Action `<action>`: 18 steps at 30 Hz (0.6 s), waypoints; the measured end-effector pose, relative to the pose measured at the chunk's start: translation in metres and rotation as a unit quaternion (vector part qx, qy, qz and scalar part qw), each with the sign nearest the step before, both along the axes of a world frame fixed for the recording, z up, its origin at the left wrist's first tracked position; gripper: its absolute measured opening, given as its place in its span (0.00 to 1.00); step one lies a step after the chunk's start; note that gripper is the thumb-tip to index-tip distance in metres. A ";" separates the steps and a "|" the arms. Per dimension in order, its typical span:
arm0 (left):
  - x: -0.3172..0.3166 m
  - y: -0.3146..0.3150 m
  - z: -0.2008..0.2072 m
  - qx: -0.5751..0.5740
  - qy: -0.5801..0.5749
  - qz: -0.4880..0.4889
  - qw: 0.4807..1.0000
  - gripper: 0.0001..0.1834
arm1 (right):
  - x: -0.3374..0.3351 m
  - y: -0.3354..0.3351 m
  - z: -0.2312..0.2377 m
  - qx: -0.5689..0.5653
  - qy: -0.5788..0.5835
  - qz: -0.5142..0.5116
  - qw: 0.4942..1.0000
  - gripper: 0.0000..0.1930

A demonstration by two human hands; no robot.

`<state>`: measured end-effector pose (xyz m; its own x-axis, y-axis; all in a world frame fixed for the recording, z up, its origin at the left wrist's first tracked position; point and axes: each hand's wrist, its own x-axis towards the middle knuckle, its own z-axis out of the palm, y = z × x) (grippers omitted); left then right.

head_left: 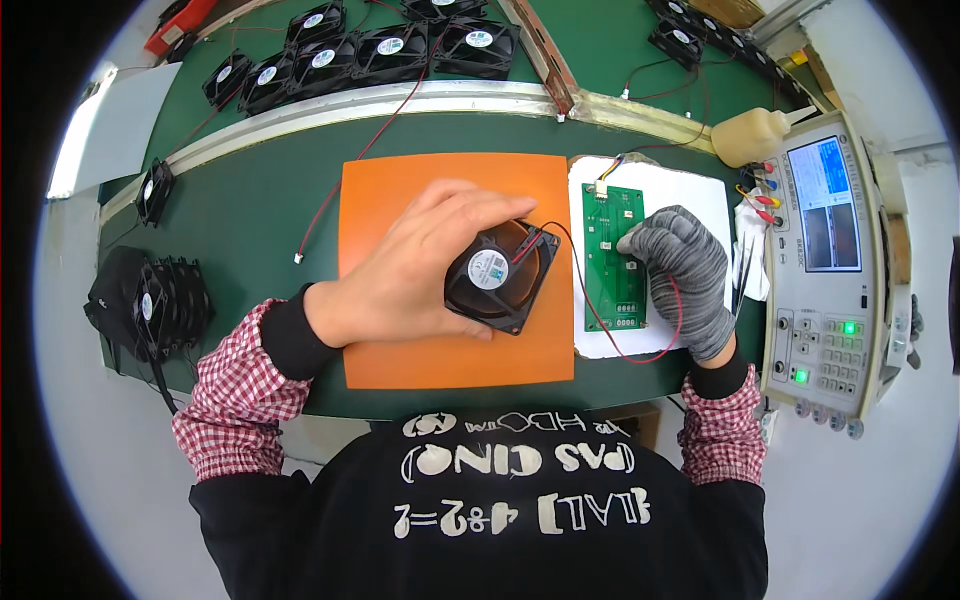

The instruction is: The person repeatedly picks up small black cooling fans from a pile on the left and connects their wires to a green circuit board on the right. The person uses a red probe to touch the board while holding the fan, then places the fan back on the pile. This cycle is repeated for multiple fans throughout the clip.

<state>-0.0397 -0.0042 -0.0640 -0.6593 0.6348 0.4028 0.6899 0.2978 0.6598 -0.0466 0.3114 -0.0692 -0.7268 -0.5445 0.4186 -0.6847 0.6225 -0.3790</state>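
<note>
The fingers of the bare left hand [412, 268] were spread around a black fan [515, 300], gripping its frame above the orange mat [385, 365]. The gloved right hand [692, 268] had its fingers curled narrowly over the green circuit board [605, 292]; whether they pinched a plug could not be told. The fan's red-and-dark lead [640, 361] looped beneath that hand, so a tug or a snag on the board's edge might have strained the joint; fingers straying near the blades could have been nicked had the fan spun. The fan's round white label [488, 269] bore a blue-green mark, a small square code and tiny print. Beyond, on the green surface [250, 240], a tester [780, 290] showed a lit screen [825, 205]; pale lettering crossed the person's black top [480, 575].
</note>
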 end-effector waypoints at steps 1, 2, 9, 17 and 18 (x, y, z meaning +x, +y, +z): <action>-0.001 0.000 -0.001 0.002 0.002 -0.006 1.000 0.59 | -0.003 0.002 -0.002 -0.031 -0.030 0.000 0.999 0.15; -0.002 0.000 -0.001 0.004 0.003 -0.013 1.000 0.59 | -0.004 0.001 -0.002 -0.049 -0.037 -0.012 0.998 0.15; -0.005 -0.004 0.003 -0.011 0.045 -0.036 0.998 0.60 | -0.003 0.000 -0.002 -0.085 -0.071 -0.035 0.993 0.10; -0.012 -0.010 0.005 -0.048 -0.087 -0.084 0.991 0.47 | -0.004 -0.004 -0.001 -0.096 -0.103 -0.039 0.989 0.09; -0.012 -0.010 0.005 -0.033 -0.100 -0.083 0.991 0.43 | -0.004 -0.002 -0.003 -0.100 -0.116 -0.037 0.988 0.09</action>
